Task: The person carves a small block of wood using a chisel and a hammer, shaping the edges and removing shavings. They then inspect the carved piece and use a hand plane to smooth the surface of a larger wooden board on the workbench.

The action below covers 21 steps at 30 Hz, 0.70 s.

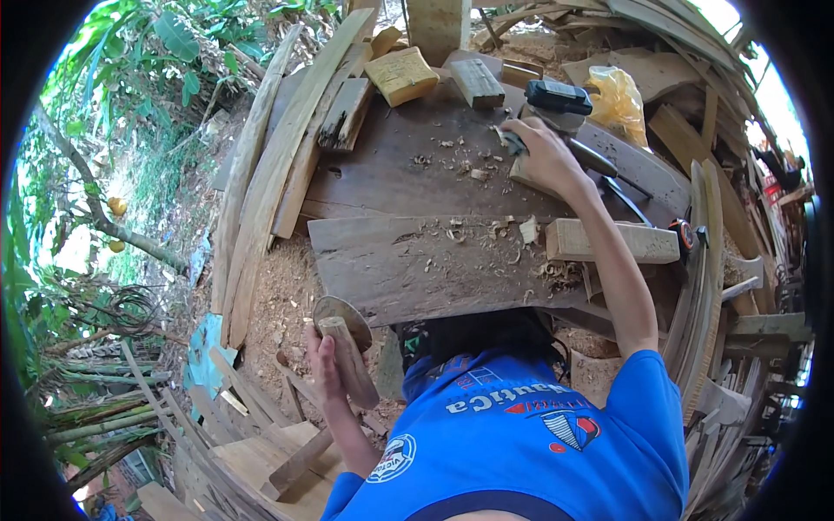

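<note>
My left hand [325,366] is at the lower left, off the bench edge, with its fingers against a carved wooden piece [350,365]. That piece has a thick, blocky shaft and a round, flat end partly behind it. Over the far right of the bench, my right hand [546,154] is closed around a small grey-green, folded-looking thing [512,141]; its kind is unclear. Just beyond that hand lies a black battery-like block [559,97], seemingly part of a power tool. A dark tool handle [592,159] lies beside my right wrist.
A dark plank bench [391,174] carries wood shavings. On it lie a squared wood block [643,243], a tape measure [683,233], a yellowish plastic bag [615,97] and offcuts [401,76]. Long boards [278,165] line the left; stacked slabs [678,52] stand far right.
</note>
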Each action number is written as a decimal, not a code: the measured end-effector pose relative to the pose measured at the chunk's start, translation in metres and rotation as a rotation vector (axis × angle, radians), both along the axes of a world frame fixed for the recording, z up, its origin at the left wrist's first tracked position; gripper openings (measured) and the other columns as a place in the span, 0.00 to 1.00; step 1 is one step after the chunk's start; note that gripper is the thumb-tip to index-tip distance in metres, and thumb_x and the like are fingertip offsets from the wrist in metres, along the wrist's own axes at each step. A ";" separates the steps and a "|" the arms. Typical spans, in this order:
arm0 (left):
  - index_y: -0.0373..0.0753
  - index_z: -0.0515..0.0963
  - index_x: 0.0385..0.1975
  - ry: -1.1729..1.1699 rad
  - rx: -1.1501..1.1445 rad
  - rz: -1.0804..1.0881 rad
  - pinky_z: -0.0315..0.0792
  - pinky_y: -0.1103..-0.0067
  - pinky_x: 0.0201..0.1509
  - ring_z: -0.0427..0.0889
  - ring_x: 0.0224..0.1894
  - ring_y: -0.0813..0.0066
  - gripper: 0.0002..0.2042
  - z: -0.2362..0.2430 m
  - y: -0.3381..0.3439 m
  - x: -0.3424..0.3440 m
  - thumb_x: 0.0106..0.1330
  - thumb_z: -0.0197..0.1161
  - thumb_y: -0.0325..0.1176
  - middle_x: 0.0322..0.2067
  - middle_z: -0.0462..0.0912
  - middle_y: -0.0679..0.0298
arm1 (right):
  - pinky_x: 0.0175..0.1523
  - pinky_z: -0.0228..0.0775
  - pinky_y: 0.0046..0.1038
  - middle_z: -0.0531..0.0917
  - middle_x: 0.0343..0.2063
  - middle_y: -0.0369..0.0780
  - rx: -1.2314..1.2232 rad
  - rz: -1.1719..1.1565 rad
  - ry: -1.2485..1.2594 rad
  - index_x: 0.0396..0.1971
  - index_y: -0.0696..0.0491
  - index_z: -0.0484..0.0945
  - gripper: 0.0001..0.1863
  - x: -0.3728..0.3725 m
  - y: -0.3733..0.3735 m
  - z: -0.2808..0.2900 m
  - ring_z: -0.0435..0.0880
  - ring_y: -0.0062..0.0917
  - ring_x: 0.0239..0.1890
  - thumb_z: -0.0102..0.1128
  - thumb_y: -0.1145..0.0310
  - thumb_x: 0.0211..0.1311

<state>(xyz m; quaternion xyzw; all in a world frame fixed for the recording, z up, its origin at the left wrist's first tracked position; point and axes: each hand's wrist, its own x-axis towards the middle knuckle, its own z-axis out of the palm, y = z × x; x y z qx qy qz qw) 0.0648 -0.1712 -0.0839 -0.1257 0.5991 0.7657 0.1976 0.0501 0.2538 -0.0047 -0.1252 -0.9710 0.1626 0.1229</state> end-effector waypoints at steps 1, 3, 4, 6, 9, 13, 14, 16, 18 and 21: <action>0.39 0.50 0.59 -0.008 -0.006 -0.015 0.75 0.74 0.23 0.74 0.31 0.68 0.37 0.004 0.001 -0.001 0.51 0.59 0.44 0.42 0.67 0.58 | 0.53 0.62 0.34 0.72 0.43 0.49 -0.083 0.032 0.042 0.48 0.49 0.68 0.25 -0.005 -0.003 0.005 0.70 0.42 0.49 0.46 0.81 0.45; 0.39 0.50 0.59 -0.024 -0.018 -0.042 0.75 0.74 0.22 0.74 0.30 0.69 0.37 0.006 0.001 -0.001 0.51 0.59 0.44 0.41 0.68 0.58 | 0.54 0.60 0.33 0.72 0.42 0.50 -0.251 0.096 0.120 0.47 0.50 0.68 0.24 -0.015 -0.009 0.019 0.69 0.41 0.49 0.45 0.81 0.45; 0.39 0.49 0.59 -0.016 -0.014 -0.050 0.75 0.75 0.20 0.74 0.28 0.70 0.37 0.009 0.004 -0.003 0.51 0.60 0.44 0.40 0.68 0.58 | 0.53 0.61 0.34 0.73 0.40 0.50 -0.160 0.142 0.332 0.47 0.50 0.68 0.23 -0.024 -0.002 0.019 0.70 0.41 0.48 0.45 0.80 0.46; 0.39 0.50 0.58 -0.020 -0.002 -0.007 0.75 0.75 0.19 0.75 0.28 0.70 0.37 0.004 0.003 -0.001 0.51 0.60 0.44 0.40 0.69 0.58 | 0.50 0.63 0.34 0.74 0.39 0.49 -0.055 0.017 0.331 0.46 0.49 0.68 0.23 -0.038 0.007 0.026 0.73 0.41 0.45 0.46 0.80 0.45; 0.39 0.49 0.58 0.007 0.012 -0.001 0.75 0.75 0.19 0.75 0.26 0.70 0.37 0.014 0.009 0.002 0.51 0.60 0.45 0.38 0.69 0.58 | 0.48 0.65 0.35 0.76 0.35 0.49 0.102 -0.068 -0.012 0.45 0.49 0.69 0.24 -0.048 0.003 0.017 0.74 0.42 0.42 0.47 0.80 0.43; 0.39 0.45 0.60 0.003 0.098 0.003 0.75 0.74 0.19 0.75 0.22 0.67 0.39 0.001 0.007 0.002 0.52 0.60 0.45 0.36 0.69 0.57 | 0.45 0.67 0.37 0.77 0.33 0.50 -0.205 0.328 -0.032 0.42 0.50 0.71 0.23 -0.052 -0.004 -0.016 0.76 0.42 0.40 0.46 0.79 0.40; 0.40 0.43 0.60 -0.024 0.093 -0.006 0.74 0.74 0.19 0.75 0.21 0.67 0.40 0.003 0.007 0.001 0.52 0.60 0.45 0.35 0.69 0.56 | 0.44 0.67 0.37 0.78 0.34 0.50 -0.302 0.262 0.106 0.41 0.50 0.73 0.22 -0.057 -0.005 -0.019 0.77 0.43 0.38 0.45 0.77 0.39; 0.40 0.40 0.61 -0.086 0.072 -0.021 0.74 0.73 0.19 0.75 0.19 0.65 0.42 0.010 0.007 -0.001 0.52 0.59 0.45 0.35 0.69 0.55 | 0.43 0.68 0.38 0.78 0.33 0.50 -0.195 0.144 0.113 0.41 0.49 0.73 0.22 -0.070 0.003 -0.002 0.77 0.43 0.37 0.45 0.76 0.40; 0.41 0.39 0.61 -0.076 0.070 0.000 0.74 0.73 0.19 0.75 0.18 0.64 0.42 0.011 0.005 0.003 0.53 0.59 0.45 0.34 0.69 0.54 | 0.40 0.69 0.38 0.78 0.33 0.49 -0.012 0.048 0.234 0.40 0.50 0.73 0.20 -0.082 0.002 0.013 0.78 0.42 0.36 0.45 0.75 0.43; 0.41 0.38 0.61 -0.066 0.073 -0.009 0.73 0.73 0.18 0.75 0.18 0.64 0.41 0.013 0.007 0.001 0.54 0.57 0.45 0.34 0.69 0.53 | 0.39 0.71 0.37 0.75 0.36 0.50 0.227 -0.062 0.214 0.44 0.52 0.70 0.20 -0.091 0.016 -0.008 0.78 0.43 0.35 0.46 0.75 0.45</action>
